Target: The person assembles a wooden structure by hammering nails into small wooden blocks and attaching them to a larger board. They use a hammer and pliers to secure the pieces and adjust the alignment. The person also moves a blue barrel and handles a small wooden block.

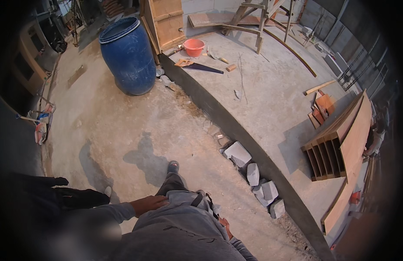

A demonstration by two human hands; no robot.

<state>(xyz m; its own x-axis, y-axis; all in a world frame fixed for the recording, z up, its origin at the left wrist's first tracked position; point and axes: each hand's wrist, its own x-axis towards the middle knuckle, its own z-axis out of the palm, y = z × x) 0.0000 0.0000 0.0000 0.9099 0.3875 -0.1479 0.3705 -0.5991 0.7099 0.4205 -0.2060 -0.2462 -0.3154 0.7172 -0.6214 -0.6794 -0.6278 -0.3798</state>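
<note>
My left hand (150, 204) rests against the front of my grey shirt (179, 224) near the waist, its fingers laid fairly flat and holding nothing that I can see. Lower at my other side is my right hand (225, 227), close to a dark strap (198, 199) hanging at the shirt's hem. Only part of this hand shows, and its fingers are mostly hidden, so whether it holds anything is unclear. One dark sandal (173, 166) of mine stands on the dusty concrete.
A person in dark clothes (75, 196) stands close on my left. Ahead is a blue barrel (129, 61). A low concrete curb (236, 126) runs diagonally, with broken blocks (237, 154) beside it. Beyond lie a handsaw (199, 66), an orange basin (194, 47) and stacked wooden forms (332, 148).
</note>
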